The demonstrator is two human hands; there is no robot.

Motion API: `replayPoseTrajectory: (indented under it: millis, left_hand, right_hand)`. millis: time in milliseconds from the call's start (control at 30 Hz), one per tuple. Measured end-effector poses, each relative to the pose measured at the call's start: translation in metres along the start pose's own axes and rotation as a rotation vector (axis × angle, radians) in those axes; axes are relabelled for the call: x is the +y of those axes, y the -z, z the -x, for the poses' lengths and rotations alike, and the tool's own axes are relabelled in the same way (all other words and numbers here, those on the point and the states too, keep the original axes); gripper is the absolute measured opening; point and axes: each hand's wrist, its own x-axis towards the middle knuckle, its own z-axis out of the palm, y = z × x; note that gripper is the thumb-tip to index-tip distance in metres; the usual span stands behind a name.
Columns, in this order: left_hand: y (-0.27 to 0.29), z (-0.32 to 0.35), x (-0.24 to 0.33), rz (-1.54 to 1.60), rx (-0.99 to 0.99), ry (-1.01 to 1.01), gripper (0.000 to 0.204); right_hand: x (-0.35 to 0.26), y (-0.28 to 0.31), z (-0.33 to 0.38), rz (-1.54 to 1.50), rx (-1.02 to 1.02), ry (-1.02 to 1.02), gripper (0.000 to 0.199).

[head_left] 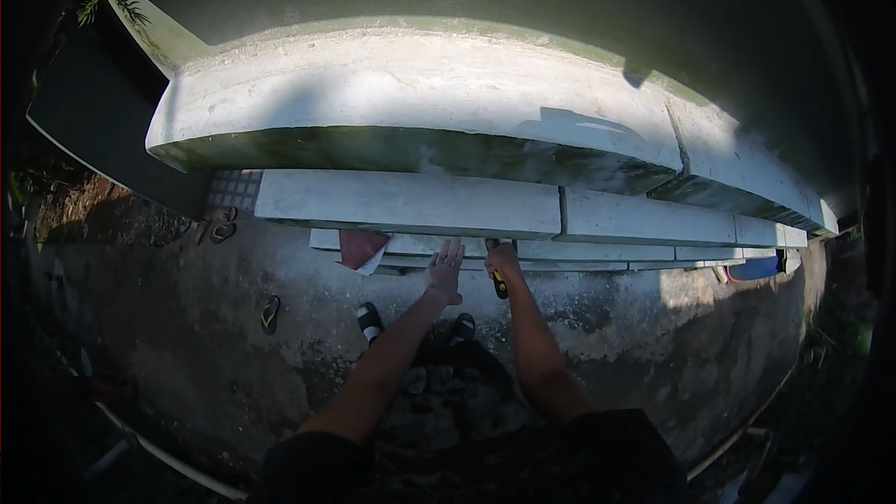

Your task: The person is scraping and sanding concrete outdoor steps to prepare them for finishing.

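Observation:
My left hand (445,273) is spread flat with its fingers stretched out, against or just above the lower pale ledges of a stepped concrete structure. Beside it, my right hand (502,259) is closed around a tool with a black-and-yellow handle (501,288). The handle's end sticks out below my fist, and a dark part shows above it; the tool's working end is too small to make out. A dark red sheet (361,247) with a white part showing beneath lies on the low ledge, left of my left hand.
Wide pale concrete ledges (411,201) rise in front of me, crossed by dark joints. My feet in dark sandals (371,319) stand on the stained concrete floor (327,383). A loose sandal (271,315) lies to the left; another sandal (223,231) is farther off. Something blue (756,268) sits far right.

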Motion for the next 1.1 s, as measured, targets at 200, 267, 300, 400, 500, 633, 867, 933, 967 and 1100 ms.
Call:
replayPoseTrajectory:
  millis: [200,267,300,400,500,633,867,933,967,1100]
  left_hand:
    - [-0.001,0.003,-0.014,-0.049,-0.046,0.003,0.114]
    - [-0.002,0.003,-0.018,-0.058,-0.039,-0.029,0.113]
    - [-0.002,0.001,-0.019,-0.041,-0.042,-0.059,0.113]
    - [-0.004,-0.004,-0.024,-0.015,-0.045,-0.099,0.112]
    - [-0.007,-0.001,-0.031,0.005,-0.051,-0.104,0.112]
    - [-0.006,-0.002,-0.033,0.018,-0.029,-0.111,0.111]
    - [-0.011,0.001,-0.034,0.058,0.013,-0.129,0.11]
    - [-0.008,-0.003,-0.034,0.092,0.018,-0.125,0.11]
    - [-0.01,-0.004,-0.035,0.092,0.02,-0.123,0.11]
    - [-0.013,-0.001,-0.038,0.1,-0.005,-0.131,0.108]
  right_hand:
    - [-0.015,-0.034,0.032,0.061,0.332,0.025,0.045]
    - [-0.007,-0.04,0.041,0.092,0.338,-0.009,0.047]
    - [0.006,-0.044,0.039,0.223,0.475,0.098,0.046]
    - [0.001,-0.039,0.037,0.307,0.525,0.093,0.042]
    - [-0.015,-0.047,0.057,0.292,0.472,0.026,0.041]
    - [-0.02,-0.057,0.073,0.335,0.534,0.058,0.041]
    - [-0.018,-0.057,0.073,0.329,0.578,0.044,0.042]
    - [-0.018,-0.062,0.068,0.288,0.605,0.067,0.043]
    - [-0.018,-0.06,0.068,0.287,0.604,0.07,0.043]
    - [-0.011,-0.048,0.068,0.333,0.536,0.148,0.04]
